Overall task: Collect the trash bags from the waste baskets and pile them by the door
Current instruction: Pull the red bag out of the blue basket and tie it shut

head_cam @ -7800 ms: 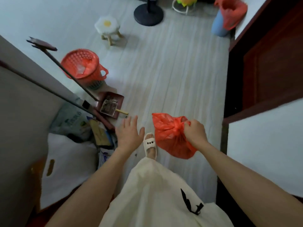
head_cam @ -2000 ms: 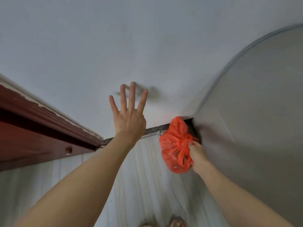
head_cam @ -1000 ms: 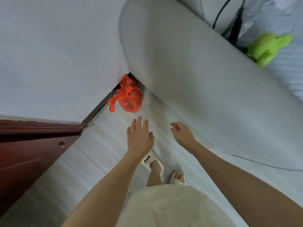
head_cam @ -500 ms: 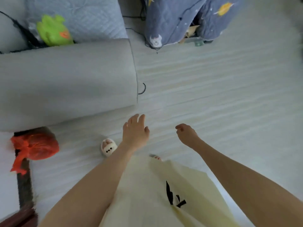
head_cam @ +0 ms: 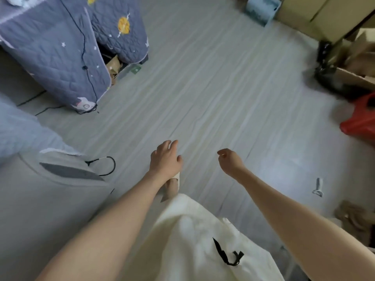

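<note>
Both hands are held out over the pale wood floor [head_cam: 213,94] with nothing in them. My left hand [head_cam: 165,158] has its fingers loosely apart, palm down. My right hand [head_cam: 230,161] hangs with the fingers curled loosely inward, empty. At the far right edge a red plastic bag [head_cam: 360,118] shows partly, cut off by the frame. The tied red trash bag seen earlier is out of view.
A blue quilted blanket [head_cam: 60,43] with a black cable hangs at the upper left. A grey padded edge [head_cam: 67,173] is at the left. Cardboard boxes [head_cam: 324,15] and dark clutter [head_cam: 332,80] fill the upper right. A small grey object [head_cam: 317,187] lies on the floor.
My view has swung right across the room; the tied red bag left by the door corner has gone out of view. Both hands stay empty.
</note>
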### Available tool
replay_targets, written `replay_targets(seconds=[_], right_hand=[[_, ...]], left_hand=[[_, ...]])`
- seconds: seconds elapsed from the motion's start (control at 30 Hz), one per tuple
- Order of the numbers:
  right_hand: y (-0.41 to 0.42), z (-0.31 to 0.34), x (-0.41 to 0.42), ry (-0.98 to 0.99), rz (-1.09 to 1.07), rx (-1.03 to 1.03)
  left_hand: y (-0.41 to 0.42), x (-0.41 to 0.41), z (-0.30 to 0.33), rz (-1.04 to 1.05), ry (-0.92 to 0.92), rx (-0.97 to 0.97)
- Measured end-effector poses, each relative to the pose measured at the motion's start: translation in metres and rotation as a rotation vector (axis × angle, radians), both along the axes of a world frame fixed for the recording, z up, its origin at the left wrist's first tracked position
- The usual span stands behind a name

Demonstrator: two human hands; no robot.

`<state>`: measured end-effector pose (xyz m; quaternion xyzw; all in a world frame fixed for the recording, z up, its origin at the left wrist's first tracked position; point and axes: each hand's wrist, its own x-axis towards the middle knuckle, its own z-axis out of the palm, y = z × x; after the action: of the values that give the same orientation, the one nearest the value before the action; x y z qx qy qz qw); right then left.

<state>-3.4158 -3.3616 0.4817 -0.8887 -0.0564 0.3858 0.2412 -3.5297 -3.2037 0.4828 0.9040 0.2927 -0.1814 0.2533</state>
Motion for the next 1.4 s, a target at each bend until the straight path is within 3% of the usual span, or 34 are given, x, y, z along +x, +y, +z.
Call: replay_targets(seconds=[0.27,0.73,1.03,1.2,1.4], right_hand=[[0.130,0.021,0.162,-0.069,-0.127,0.022],[0.349,0.082,0.429,-0.239,-0.069,0.135],[0.499,0.105,0.684,-0.258,-0.006,0.214],[0.588,0.120,0.783,-0.279,0.082,0.209],[0.739,0.128,0.925,-0.323,0.135,0.259]], left_hand=[[0.148,0.176,0.022,-0.131,-0.082,0.048],[0.365,0.458,0.062,-0.204,-0.194,0.167],[0.512,0.695,0.102,-0.086,-0.248,0.223],[0.590,0.790,0.120,-0.046,-0.273,0.241],[0.741,0.933,0.127,0.021,-0.309,0.247]])
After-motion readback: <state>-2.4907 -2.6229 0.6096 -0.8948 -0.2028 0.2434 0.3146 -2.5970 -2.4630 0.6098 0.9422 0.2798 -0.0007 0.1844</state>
